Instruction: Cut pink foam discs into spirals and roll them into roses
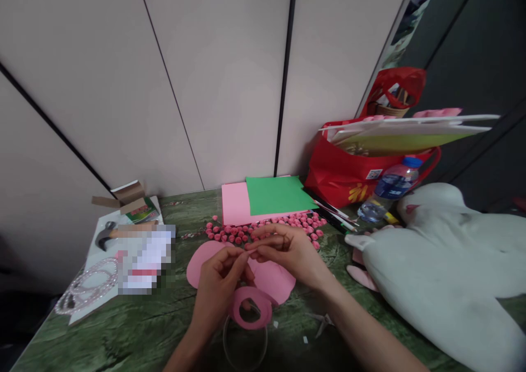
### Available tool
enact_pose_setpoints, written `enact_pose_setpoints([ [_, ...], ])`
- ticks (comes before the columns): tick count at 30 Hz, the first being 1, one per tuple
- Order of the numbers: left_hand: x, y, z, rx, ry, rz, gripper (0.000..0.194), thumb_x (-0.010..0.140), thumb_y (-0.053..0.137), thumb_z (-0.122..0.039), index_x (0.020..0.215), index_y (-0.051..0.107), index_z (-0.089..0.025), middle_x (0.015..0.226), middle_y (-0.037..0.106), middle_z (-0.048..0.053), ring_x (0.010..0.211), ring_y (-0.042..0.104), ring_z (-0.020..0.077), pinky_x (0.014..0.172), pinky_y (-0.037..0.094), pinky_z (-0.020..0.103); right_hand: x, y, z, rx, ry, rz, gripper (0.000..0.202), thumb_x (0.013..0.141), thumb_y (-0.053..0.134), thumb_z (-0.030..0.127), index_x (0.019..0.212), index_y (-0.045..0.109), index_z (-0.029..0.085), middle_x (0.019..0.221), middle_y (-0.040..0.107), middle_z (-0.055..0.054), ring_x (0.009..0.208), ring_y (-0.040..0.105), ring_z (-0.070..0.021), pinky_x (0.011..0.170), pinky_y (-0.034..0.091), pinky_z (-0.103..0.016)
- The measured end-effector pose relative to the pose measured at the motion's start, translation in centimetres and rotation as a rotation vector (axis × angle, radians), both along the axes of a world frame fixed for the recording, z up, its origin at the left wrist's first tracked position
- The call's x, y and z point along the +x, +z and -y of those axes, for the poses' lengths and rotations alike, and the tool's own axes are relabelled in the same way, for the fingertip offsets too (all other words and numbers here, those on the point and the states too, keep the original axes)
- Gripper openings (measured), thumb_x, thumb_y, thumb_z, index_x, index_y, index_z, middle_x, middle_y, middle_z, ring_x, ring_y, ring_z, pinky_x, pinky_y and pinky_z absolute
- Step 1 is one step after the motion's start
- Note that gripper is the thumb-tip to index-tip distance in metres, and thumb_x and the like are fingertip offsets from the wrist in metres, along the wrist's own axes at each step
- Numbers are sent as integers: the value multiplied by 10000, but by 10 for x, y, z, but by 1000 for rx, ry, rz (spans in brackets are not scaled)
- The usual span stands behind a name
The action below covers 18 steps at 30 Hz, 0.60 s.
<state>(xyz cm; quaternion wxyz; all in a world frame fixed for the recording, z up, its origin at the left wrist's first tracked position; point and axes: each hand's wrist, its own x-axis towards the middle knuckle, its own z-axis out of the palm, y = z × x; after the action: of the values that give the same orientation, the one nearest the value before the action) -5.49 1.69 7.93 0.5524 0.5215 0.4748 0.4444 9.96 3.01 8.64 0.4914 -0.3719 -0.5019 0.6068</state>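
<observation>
At the near edge of the worktop (pixel 135 333), a clear ring (pixel 224 342) lies below the hands, with small white scraps (pixel 305 339) and a dim metal tool (pixel 324 324) to its right. Just above it is the coiled pink paper (pixel 264 309), curled into an open loop on the near side of both grips. The left hand (pixel 224 276) has its thumb and fingers together, clamped on this paper; the right hand (pixel 291 251) meets it from the right, thumb and fingertips pinching the paper at the same spot. Beneath the hands lie flat pink paper pieces (pixel 201 265).

At the right rests a pale plush toy (pixel 431 273). At the left, a white board (pixel 89 301) carries a looped bead string (pixel 68 301) and, farther back, a hammer (pixel 104 238) and an opened box (pixel 142 210).

Beyond the hands, small pink roses (pixel 234 234) spread in front of a pink sheet (pixel 234 202) partly covered by a green sheet (pixel 281 195). To their right stand a water bottle (pixel 386 191) and a red bag (pixel 332 169), near the pale panelled wall (pixel 230 87).
</observation>
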Motion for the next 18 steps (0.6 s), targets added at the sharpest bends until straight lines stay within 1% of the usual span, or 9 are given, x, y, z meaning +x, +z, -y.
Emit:
enact_pose_setpoints([
  [3,0,1,1,-1,2,-2,139,745,596,-276,733,585,-138,496,587,-31,449,537,81,437,415,160,0,-1,0,-7,-26,23,306,624,708,206,908,599,172,756,709,-36,669,668,-157,662,540,-307],
  [6,2,3,2,-4,-14,3,135,741,598,-268,724,588,-135,511,589,-27,448,546,85,444,425,169,0,-2,0,20,-61,49,338,580,736,195,889,601,169,717,710,-28,648,664,-157,642,531,-294],
  [11,3,4,4,-1,-49,5,125,744,593,-260,719,589,-138,552,595,-22,461,565,96,460,446,189,0,-2,0,65,-101,124,375,537,765,244,861,591,171,659,694,-8,593,647,-147,594,510,-278],
  [14,2,3,5,10,-59,-13,123,747,592,-258,724,601,-137,552,593,-20,470,561,91,455,436,176,0,-2,0,71,-82,132,375,515,776,265,821,580,173,624,670,10,553,623,-132,548,489,-257],
  [18,1,4,6,14,-87,-7,129,747,589,-262,731,618,-138,573,606,-10,487,572,99,456,439,180,0,-3,0,52,-26,86,389,476,796,264,777,570,165,591,634,27,516,588,-112,508,454,-230],
])
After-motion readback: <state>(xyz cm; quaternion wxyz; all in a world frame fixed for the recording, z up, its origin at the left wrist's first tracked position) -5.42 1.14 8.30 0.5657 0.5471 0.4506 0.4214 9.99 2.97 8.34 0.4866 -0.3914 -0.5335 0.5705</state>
